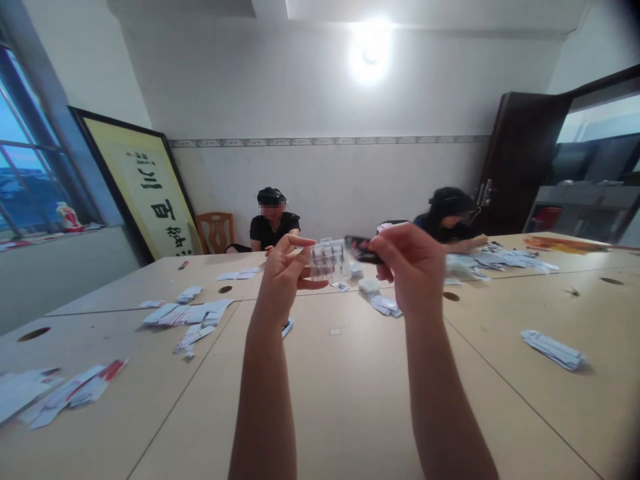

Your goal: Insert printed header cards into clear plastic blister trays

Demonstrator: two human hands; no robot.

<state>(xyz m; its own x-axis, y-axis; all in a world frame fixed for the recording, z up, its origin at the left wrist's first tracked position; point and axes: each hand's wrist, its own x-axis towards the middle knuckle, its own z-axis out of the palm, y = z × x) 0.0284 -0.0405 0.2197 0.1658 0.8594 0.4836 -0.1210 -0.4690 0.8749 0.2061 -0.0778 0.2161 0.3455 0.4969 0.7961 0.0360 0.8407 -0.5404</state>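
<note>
My left hand grips a small clear plastic case between thumb and fingers, raised above the table. Rows of thin dark pieces show inside the case, too small to name. A dark flat card with light marks is pinched in my right hand. The card is held close to the case's right edge; whether they touch I cannot tell. Below my hands, a small white rectangular piece lies on the table. A dark and white item is partly hidden behind my left wrist.
The wide pale table has seams and round holes. Paper strips lie at the left, a white bundle at the right. Clear bags and papers lie beyond my hands. Two people sit at the far side.
</note>
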